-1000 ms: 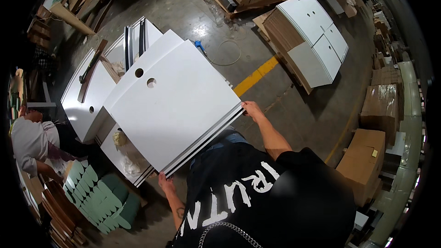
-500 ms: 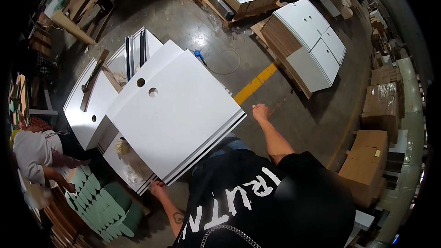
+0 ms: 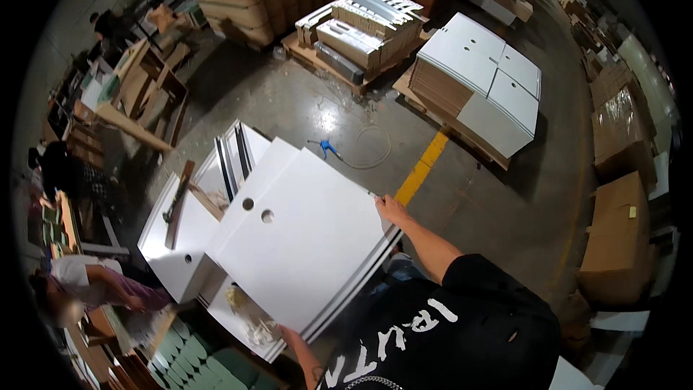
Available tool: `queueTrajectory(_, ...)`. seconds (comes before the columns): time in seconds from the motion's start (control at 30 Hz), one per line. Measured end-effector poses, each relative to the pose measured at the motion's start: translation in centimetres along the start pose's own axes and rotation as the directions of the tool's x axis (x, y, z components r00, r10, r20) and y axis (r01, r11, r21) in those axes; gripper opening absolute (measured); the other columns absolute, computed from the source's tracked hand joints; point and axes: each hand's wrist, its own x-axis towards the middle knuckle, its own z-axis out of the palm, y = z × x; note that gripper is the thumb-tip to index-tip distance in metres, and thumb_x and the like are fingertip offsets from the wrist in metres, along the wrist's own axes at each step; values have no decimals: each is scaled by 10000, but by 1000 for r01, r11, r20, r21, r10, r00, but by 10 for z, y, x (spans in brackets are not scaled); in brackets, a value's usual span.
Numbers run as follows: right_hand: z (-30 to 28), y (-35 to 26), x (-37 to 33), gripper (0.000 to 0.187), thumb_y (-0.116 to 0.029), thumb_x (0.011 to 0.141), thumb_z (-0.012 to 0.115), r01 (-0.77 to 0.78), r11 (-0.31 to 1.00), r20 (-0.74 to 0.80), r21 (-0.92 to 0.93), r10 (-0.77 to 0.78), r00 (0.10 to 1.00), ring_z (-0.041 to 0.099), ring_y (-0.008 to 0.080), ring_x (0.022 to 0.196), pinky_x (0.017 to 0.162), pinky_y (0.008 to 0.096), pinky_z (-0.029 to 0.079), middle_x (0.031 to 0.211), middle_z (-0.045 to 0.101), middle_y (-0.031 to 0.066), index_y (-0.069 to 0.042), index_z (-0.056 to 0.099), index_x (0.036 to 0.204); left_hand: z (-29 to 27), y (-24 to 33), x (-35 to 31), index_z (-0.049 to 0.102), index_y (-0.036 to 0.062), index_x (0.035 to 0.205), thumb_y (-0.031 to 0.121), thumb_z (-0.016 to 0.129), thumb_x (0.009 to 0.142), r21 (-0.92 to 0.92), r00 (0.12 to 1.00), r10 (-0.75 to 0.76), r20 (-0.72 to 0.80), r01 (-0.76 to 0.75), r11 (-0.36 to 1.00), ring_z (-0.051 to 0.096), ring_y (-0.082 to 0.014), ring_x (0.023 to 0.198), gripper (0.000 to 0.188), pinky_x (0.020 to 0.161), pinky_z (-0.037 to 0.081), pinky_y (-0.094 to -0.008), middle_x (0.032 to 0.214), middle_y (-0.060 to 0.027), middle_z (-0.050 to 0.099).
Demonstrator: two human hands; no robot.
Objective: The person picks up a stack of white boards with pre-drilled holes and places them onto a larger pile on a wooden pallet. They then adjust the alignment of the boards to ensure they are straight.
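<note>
Right hand (image 3: pixel 392 210) back on white panel (image 3: pixel 310 238), past its near corner

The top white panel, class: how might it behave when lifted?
The top white panel looks stiff, showing no visible sag. It may be unwieldy: broad, spanning from left hand to right hand. Its smooth-looking face could be slippery.

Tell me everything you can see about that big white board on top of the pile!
The big white board looks flat and smooth, maybe coated wood, with a round hole near its left edge. It lies over another white board that peeks out on the left. The right hand is on its right edge; the left hand is at its near corner.
</note>
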Motion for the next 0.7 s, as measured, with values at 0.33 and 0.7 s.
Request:
queueTrajectory(0.33,-51,-14,-6,725,-566,961,281,59,992,83,114,-69,994,597,451,1010,881,516,462,1021,648,278,33,690,961,39,82,-94,517,-97,1218,648,311,940,-99,984,164,-74,-171,980,590,-372,1029,821,884,481,-461,1183,-249,578)
queueTrajectory(0.7,-188,141,21,687,-527,973,343,26,966,-30,257,-19,999,644,431,786,710,523,493,785,662,245,35,686,777,205,156,-269,557,-124,1140,620,285,958,217,927,310,-211,-265,939,609,-385,969,813,855,496,-454,1098,-253,616)
